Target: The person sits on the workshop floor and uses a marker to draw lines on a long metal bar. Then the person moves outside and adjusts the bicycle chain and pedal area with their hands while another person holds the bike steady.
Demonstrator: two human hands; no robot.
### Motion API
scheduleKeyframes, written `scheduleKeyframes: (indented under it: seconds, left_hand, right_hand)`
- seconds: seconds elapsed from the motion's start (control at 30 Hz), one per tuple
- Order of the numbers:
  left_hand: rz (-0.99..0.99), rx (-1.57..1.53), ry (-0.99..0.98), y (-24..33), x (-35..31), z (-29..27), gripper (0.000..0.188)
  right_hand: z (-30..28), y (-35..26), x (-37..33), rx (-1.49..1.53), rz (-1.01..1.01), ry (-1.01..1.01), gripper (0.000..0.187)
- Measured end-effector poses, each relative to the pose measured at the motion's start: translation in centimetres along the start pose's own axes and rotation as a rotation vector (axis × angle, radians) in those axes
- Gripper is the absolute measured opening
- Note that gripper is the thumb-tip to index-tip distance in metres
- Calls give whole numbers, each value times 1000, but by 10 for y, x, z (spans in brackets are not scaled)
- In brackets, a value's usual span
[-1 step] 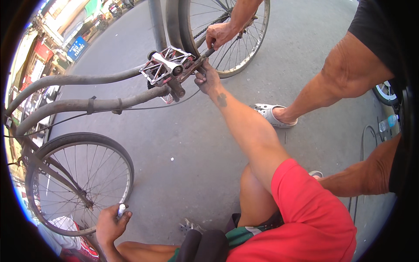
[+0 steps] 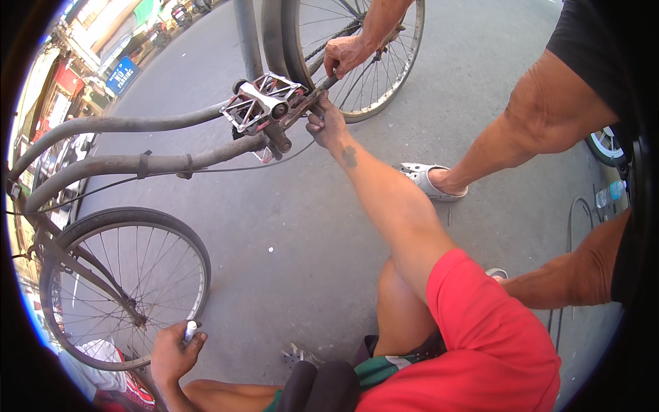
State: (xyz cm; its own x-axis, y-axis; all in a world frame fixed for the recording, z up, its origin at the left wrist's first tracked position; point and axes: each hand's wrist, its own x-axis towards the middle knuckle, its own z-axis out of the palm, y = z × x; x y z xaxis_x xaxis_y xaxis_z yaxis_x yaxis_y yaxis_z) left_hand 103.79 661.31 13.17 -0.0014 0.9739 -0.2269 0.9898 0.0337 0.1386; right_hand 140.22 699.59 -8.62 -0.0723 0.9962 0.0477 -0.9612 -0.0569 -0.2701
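Note:
My right hand (image 2: 326, 125) reaches up to the bicycle, its fingers curled round a dirty bar of the bicycle frame (image 2: 199, 162) just right of the pedal. Partly hidden behind that bar are the fingertips. The silver platform pedal (image 2: 269, 101) sits on its crank to the left of this hand. From above, another person's hand (image 2: 347, 55) grips the dark end of the same bar. Low at the left, beside the front wheel (image 2: 204, 264), my left hand (image 2: 173, 353) is closed on a small white tube (image 2: 190, 331), its end sticking up between thumb and fingers.
The rear wheel (image 2: 371, 115) stands at the top. At the right are the other person's bare legs (image 2: 549, 110) and grey clog (image 2: 436, 182), with a plastic bottle (image 2: 609, 195) and a thin cable (image 2: 571, 226) beyond. A blue sign (image 2: 122, 75) stands far left.

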Motion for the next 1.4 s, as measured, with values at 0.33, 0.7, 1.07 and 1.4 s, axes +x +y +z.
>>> scheduleKeyframes:
  seconds: [0.33, 0.7, 1.07, 1.4]
  left_hand:
    - [-68, -7, 2, 5, -11, -9, 24]
    - [55, 37, 57, 19, -7, -4, 24]
    - [159, 91, 112, 37, 2, -5, 26]
    - [100, 81, 54, 39, 4, -7, 27]
  right_hand:
    - [3, -2, -3, -90, 17, 148, 33]
    - [18, -2, -12, -835, -4, 356, 49]
    - [20, 7, -12, -923, -59, 355, 38]
    - [22, 6, -28, -860, -80, 251, 42]
